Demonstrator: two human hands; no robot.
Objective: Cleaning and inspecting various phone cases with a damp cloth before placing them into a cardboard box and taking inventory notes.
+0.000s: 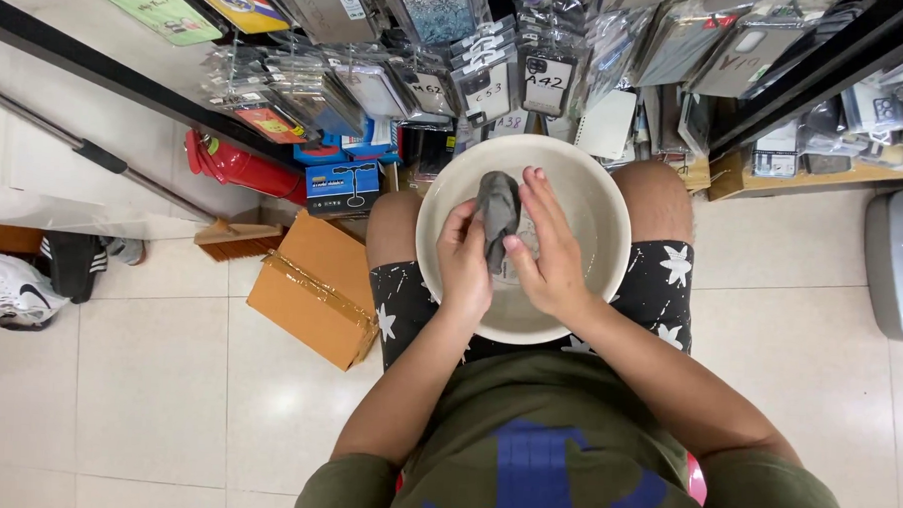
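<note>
Washing in progress: both hands sit inside one round white basin (603,204) resting on the person's lap. Left hand (465,268) is curled closed around the lower part of a small grey cloth (497,214). Right hand (549,249) presses the same cloth from the other side, thumb against it and fingers extended loosely over its upper end, so partly open but gripping. Cloth stands bunched and upright between the two hands, at the basin's middle, looking dark and wet.

Progress, as a judgement: cloth is soaked and being worked, so the rub or wring stage is under way. A shallow layer of water appears to lie beneath the hands; hard to confirm. Nothing wrung-out or hung up shows, so finishing and setting aside remain.

Count:
- basin: one
- grey cloth: one
- hands: two, both on the cloth
- cardboard box (315,289): one, on the floor well left of the left hand
- brush (234,238): one, beyond the box
- red container (236,164): one, farther up-left
- packaged phone cases (487,85) on the rack beyond the basin: many, too crowded to count
</note>
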